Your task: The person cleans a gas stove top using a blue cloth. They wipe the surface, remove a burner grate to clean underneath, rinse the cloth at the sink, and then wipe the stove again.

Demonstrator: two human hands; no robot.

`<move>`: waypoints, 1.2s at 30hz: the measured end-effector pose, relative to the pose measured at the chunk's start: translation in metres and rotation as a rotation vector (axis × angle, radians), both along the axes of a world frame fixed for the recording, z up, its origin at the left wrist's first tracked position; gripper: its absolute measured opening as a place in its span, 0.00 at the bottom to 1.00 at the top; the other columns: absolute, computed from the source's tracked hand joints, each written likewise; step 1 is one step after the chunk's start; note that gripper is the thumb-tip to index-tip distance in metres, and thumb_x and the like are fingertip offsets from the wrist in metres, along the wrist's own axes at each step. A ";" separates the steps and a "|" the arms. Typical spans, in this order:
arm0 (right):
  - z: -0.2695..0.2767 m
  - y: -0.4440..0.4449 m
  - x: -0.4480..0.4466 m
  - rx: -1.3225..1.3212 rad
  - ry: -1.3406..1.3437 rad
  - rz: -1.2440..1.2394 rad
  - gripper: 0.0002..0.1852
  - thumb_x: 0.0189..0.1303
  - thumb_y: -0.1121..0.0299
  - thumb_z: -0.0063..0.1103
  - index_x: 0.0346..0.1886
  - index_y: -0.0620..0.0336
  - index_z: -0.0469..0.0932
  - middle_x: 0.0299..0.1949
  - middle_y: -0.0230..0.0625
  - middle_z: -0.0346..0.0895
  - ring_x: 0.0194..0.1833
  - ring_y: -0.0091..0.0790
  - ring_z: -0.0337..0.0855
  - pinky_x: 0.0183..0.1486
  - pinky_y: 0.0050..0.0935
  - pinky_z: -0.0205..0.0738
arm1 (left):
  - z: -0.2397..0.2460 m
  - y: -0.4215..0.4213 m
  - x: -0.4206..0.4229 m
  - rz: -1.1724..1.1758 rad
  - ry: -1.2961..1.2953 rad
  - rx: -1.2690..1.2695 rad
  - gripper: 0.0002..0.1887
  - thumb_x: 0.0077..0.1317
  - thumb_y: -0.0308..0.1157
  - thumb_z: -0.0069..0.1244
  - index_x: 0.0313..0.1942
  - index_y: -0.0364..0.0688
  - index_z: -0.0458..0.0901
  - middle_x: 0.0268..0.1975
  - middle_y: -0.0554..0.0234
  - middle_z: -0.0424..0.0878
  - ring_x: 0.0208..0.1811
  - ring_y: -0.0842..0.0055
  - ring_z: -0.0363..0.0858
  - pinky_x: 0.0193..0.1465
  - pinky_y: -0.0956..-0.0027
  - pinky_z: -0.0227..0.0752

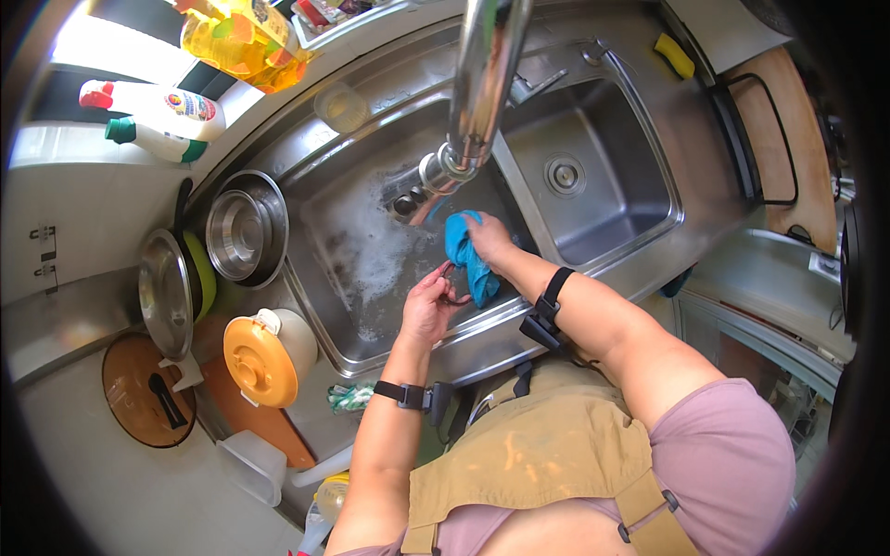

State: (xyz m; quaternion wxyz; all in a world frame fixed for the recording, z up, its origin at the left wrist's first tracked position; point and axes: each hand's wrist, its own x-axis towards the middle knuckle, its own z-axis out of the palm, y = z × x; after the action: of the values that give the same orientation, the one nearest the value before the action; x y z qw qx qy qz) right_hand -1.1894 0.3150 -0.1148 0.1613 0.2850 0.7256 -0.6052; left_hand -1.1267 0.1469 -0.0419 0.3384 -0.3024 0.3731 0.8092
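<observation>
My right hand grips a blue cloth over the near side of the large sink basin. Just left of it, my left hand has its fingers closed on a thin, dark looped handle. The cloth covers the rest of that object, so its kind cannot be told. White suds float on the water in this basin. A chrome faucet arches above, its spray head pointing into the basin beyond my hands.
A second basin adjoins on the right; a yellow sponge lies behind it. Stacked metal bowls and an orange-lidded container stand left. Bottles line the windowsill. A wooden board stands far right.
</observation>
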 end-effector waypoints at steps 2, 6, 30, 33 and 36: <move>-0.002 0.004 -0.001 0.233 0.038 0.090 0.18 0.69 0.53 0.57 0.53 0.53 0.81 0.47 0.53 0.83 0.50 0.59 0.82 0.54 0.47 0.76 | -0.010 -0.010 -0.003 -0.006 0.013 -0.052 0.18 0.74 0.27 0.42 0.61 0.38 0.76 0.32 0.70 0.75 0.32 0.80 0.75 0.50 0.51 0.78; -0.014 0.009 0.004 0.671 0.250 0.176 0.23 0.64 0.60 0.63 0.62 0.46 0.76 0.51 0.51 0.82 0.55 0.56 0.80 0.59 0.46 0.74 | -0.040 -0.047 -0.013 0.243 -0.210 -0.325 0.19 0.75 0.27 0.38 0.62 0.44 0.75 0.33 0.72 0.76 0.32 0.79 0.76 0.51 0.42 0.75; 0.029 0.018 0.005 0.769 0.045 1.086 0.24 0.67 0.72 0.47 0.66 0.40 0.73 0.63 0.50 0.71 0.58 0.55 0.80 0.57 0.49 0.77 | -0.074 -0.082 -0.012 -0.186 -0.016 -0.848 0.12 0.71 0.44 0.51 0.43 0.48 0.85 0.41 0.69 0.84 0.42 0.73 0.80 0.42 0.60 0.72; 0.026 0.020 0.003 0.745 -0.121 1.179 0.26 0.68 0.71 0.45 0.69 0.38 0.70 0.65 0.48 0.69 0.60 0.54 0.79 0.58 0.49 0.77 | -0.087 -0.101 -0.005 -0.582 0.192 -1.236 0.14 0.67 0.42 0.56 0.44 0.42 0.87 0.46 0.60 0.85 0.48 0.65 0.82 0.48 0.58 0.74; 0.010 0.026 0.008 0.681 -0.106 1.193 0.27 0.67 0.70 0.47 0.70 0.40 0.70 0.64 0.48 0.73 0.62 0.52 0.78 0.59 0.48 0.76 | -0.086 -0.112 0.003 -0.891 0.198 -1.399 0.19 0.63 0.40 0.59 0.51 0.40 0.85 0.54 0.51 0.82 0.54 0.57 0.81 0.57 0.55 0.74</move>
State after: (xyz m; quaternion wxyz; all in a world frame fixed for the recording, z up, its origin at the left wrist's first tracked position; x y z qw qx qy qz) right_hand -1.1809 0.3407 -0.1050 0.4037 -0.0992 0.8992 -0.1365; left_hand -1.1235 0.0350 -0.1280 0.3267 -0.1943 0.9022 0.2040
